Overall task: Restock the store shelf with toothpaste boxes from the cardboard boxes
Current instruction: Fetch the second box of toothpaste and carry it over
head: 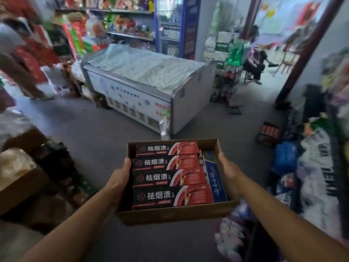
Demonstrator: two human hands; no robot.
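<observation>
A shallow open cardboard box (170, 215) is carried in front of me above the grey floor. Inside lie several black-and-red toothpaste boxes (170, 178) stacked side by side, with a blue toothpaste box (216, 178) standing along the right wall. My left hand (118, 181) grips the box's left side, thumb over the rim. My right hand (229, 173) grips the right side, thumb on the rim. Fingers of both hands are hidden under the box.
A chest freezer (147, 87) with a white cover stands ahead. Stocked shelves (128, 21) line the back wall. Another cardboard box (20, 178) sits at left. Bagged goods (311, 167) crowd the right. A person walks at far left (22, 59); another sits by the doorway (255, 57).
</observation>
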